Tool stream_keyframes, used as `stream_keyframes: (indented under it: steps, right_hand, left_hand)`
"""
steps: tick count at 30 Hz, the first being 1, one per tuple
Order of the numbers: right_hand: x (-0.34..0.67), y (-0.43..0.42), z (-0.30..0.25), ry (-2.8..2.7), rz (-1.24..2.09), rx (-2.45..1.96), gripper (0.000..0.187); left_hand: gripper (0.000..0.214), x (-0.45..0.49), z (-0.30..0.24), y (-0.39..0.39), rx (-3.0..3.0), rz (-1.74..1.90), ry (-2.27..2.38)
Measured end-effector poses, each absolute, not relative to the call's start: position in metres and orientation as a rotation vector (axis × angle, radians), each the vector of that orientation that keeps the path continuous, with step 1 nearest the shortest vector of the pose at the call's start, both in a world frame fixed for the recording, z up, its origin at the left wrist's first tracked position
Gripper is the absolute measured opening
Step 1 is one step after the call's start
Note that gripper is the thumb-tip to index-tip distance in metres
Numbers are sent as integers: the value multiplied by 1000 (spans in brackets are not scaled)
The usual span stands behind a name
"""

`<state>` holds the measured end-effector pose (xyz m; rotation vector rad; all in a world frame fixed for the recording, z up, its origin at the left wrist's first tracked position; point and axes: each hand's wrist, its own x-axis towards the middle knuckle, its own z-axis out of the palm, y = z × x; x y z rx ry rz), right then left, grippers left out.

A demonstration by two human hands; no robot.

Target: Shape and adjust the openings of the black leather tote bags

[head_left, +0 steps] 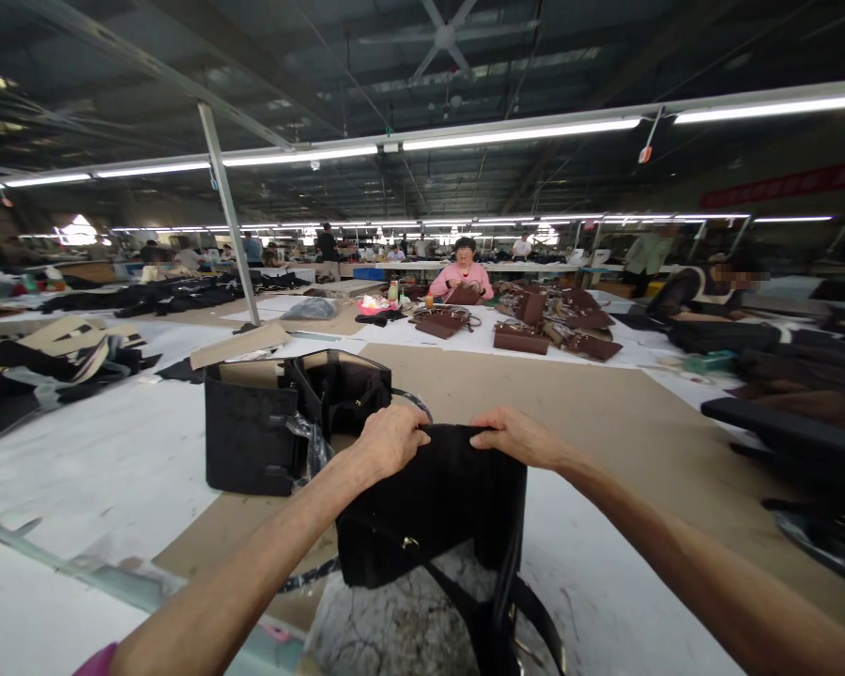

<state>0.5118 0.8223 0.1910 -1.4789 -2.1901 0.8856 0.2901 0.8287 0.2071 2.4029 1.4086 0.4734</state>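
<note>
A black handbag (429,507) stands upright on the table right in front of me, its strap (499,601) hanging down toward the near edge. My left hand (391,439) grips the bag's top rim on the left, fingers curled over it. My right hand (517,435) holds the same rim on the right, fingers closed over the edge. Just behind stands another black handbag (282,422), open at the top, with brown card inside and a bit of clear plastic at its side.
A sheet of brown cardboard (606,413) covers the white table. Brown handbags (556,324) lie in a pile further back, where a person in pink (463,274) sits working. Black bags and material lie at the right (781,422) and left (42,366). A metal pole (229,216) rises at left.
</note>
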Motion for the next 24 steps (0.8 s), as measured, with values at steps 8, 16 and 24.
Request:
stream_keyframes:
  steps: [8, 16, 24]
  right_hand:
    - [510, 819, 191, -2199, 821, -1461, 17]
    - [506, 819, 199, -2240, 796, -1438, 29]
    - [501, 818, 208, -2209, 932, -1492, 42]
  left_hand:
    - [18, 307, 195, 846, 2200, 548, 1120]
    - [27, 305, 184, 852, 1941, 548, 923]
    - [25, 311, 188, 849, 1825, 555, 998]
